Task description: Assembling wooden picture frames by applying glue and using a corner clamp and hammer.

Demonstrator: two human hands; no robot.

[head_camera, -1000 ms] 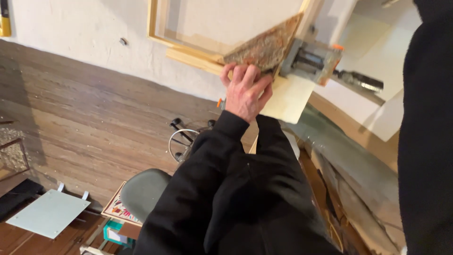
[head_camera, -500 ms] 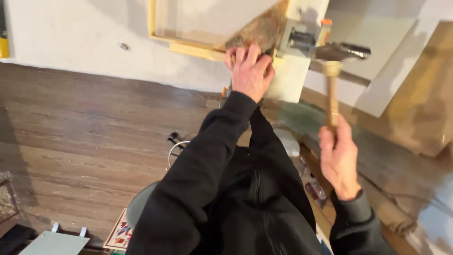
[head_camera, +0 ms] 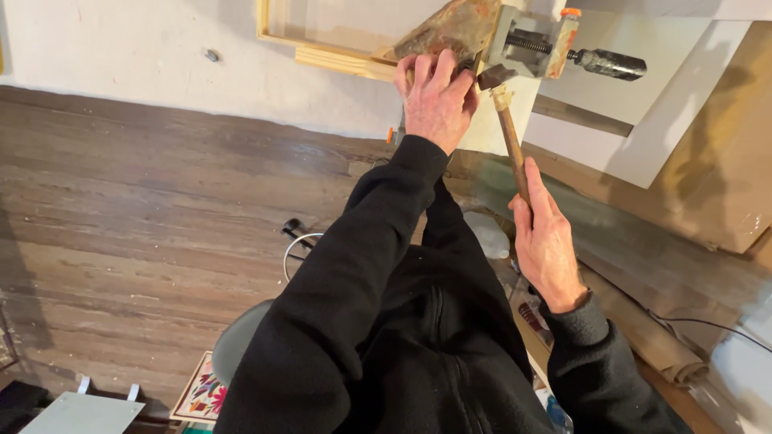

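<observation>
Left hand [head_camera: 437, 100] lay flat, fingers pressed together, on the corner of a pale wooden frame [head_camera: 334, 56] that leaned against the white wall [head_camera: 121, 48]. Its fingertips touched the rusty triangular plate [head_camera: 450, 28] of a grey corner clamp [head_camera: 527, 40]. The clamp sat on the frame's right-hand corner, its dark screw handle [head_camera: 607, 64] sticking out to the right.

Right hand [head_camera: 547, 241] was curled around the lower end of a hammer's wooden shaft [head_camera: 512, 145], thumb laid along it. Hammer head [head_camera: 492, 76] was up at the frame corner, just under the clamp and right beside the left hand's fingers; couldn't tell if it touched the wood.

Both sleeves black. Wood plank floor [head_camera: 121, 209] below, round stool seat [head_camera: 237, 341] near the bottom edge, pale boards [head_camera: 643, 137] stacked against the wall to the right.
</observation>
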